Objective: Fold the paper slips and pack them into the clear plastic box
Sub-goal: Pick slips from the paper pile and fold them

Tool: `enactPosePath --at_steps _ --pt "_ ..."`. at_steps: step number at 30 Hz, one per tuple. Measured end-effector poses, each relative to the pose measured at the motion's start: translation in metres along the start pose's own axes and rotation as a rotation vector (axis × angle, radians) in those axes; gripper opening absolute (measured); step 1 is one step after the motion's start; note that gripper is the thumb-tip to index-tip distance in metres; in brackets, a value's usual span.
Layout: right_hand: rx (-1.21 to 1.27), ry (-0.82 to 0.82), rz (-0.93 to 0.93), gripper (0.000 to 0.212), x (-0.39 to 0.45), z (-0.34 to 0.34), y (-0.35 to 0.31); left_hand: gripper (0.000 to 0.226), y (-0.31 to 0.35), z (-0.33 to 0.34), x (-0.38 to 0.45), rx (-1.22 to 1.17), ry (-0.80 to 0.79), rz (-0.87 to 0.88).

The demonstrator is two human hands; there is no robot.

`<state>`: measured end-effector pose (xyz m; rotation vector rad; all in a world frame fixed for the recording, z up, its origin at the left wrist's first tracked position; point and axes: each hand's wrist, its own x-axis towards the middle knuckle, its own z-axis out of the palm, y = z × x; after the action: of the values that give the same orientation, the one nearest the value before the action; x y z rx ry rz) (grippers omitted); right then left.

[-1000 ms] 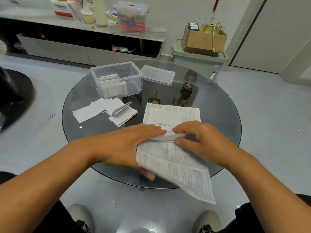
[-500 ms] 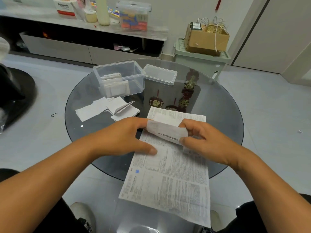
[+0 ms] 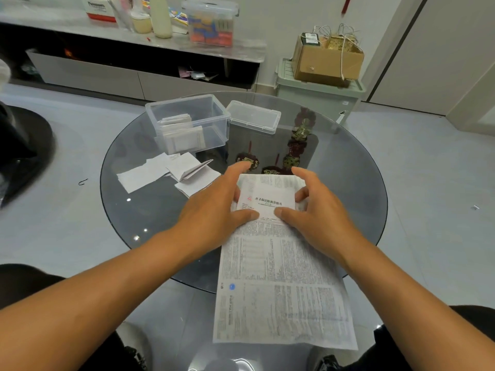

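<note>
The person is pressing a large printed sheet flat on the round glass surface, with its far end turned back toward them as a small flap. The left hand is lying on the flap's left edge with fingers stretched out and the thumb flattening the crease; the right hand is mirroring it on the other side, its fingers spread and gently bent over the flap, its thumb also on the crease. Neither hand is gripping; both are pressing down. The near end of the sheet is hanging over the surface's edge toward the person's lap.

Judging by the layout, the task is partly done. The clear box, beyond the left fingertips, is already holding several folded slips standing at its left end, with room left. Its lid is lying just to the right of it. Between the box and the left fingers, a few loose slips are waiting, some flat and some half folded. This sheet seems to be at its first fold, so more folds, packing, and the loose slips remain.

Past the fingertips, dark ornaments are showing through the glass. Nothing is blocking the path to the box.
</note>
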<state>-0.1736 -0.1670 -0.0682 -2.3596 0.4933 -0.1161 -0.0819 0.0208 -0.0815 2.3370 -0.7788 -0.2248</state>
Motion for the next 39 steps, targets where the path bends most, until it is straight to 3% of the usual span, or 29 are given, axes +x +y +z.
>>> enactPosePath --at_steps 5,10,13,16,20,24,28,30,34,39 --pt "0.044 0.087 0.048 0.055 0.002 -0.008 0.004 0.053 -0.004 -0.007 0.003 0.296 -0.059 0.245" --pt "0.31 -0.004 0.199 0.052 0.007 -0.021 0.003 0.079 -0.004 -0.013 0.005 0.476 -0.154 0.346" --pt "0.532 -0.081 0.26 0.05 0.005 -0.022 -0.004 0.08 -0.004 -0.011 0.006 0.478 -0.12 0.374" --pt "0.681 -0.077 0.144 0.052 0.001 -0.017 -0.012 0.071 -0.006 -0.007 0.006 0.488 -0.063 0.404" --pt "0.503 0.041 -0.134 0.059 -0.003 -0.011 -0.012 0.053 -0.007 -0.007 0.006 0.447 -0.035 0.443" --pt "0.394 -0.076 -0.199 0.062 -0.005 -0.007 -0.006 0.039 -0.009 -0.012 0.003 0.373 0.003 0.432" --pt "0.179 -0.262 -0.21 0.066 -0.01 0.001 -0.005 0.07 -0.008 -0.017 0.0 0.203 -0.043 0.351" --pt "0.148 -0.285 -0.203 0.068 -0.009 0.002 -0.005 0.072 -0.011 -0.019 0.001 0.203 -0.055 0.388" --pt "0.148 -0.299 -0.204 0.084 -0.006 0.0 -0.004 0.031 -0.018 -0.017 0.005 0.338 -0.022 0.512" --pt "0.036 -0.235 -0.261 0.085 -0.006 0.004 -0.002 0.03 -0.02 -0.014 0.01 0.283 0.008 0.524"
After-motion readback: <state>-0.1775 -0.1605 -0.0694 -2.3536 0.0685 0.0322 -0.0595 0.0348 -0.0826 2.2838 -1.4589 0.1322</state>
